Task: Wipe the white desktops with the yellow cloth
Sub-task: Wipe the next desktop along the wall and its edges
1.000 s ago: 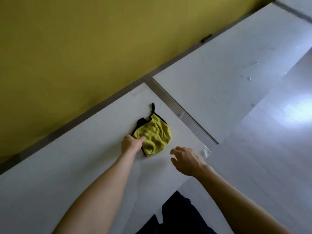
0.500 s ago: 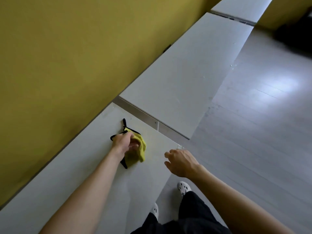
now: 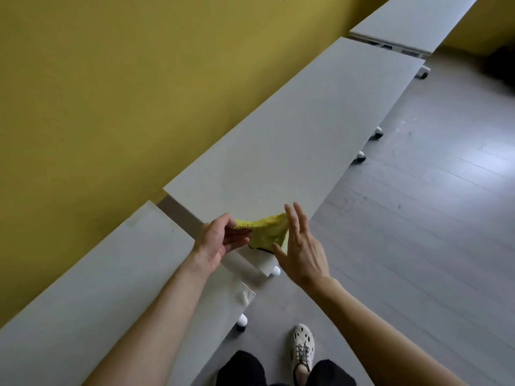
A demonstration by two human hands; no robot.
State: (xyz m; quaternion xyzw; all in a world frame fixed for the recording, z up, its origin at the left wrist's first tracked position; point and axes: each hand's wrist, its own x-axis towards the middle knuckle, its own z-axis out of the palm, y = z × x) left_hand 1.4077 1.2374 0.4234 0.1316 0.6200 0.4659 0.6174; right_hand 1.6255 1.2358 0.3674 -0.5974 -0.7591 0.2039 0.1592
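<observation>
Above the gap between the two nearest white desktops [image 3: 292, 135], I see the one yellow cloth [image 3: 267, 232] held up in the air. Its right edge is hidden behind the right hand [image 3: 303, 252], whose fingers are straight and spread; whether they touch the cloth I cannot tell. The left hand [image 3: 217, 240] pinches the cloth's left corner between thumb and fingers. I count three desktops along the yellow wall [image 3: 111, 79] — the farthest cut off by the frame — five casters [image 3: 242, 320] and one shoe [image 3: 303, 344]. A dark shape [image 3: 501, 65] at the far right is too dim to identify.
</observation>
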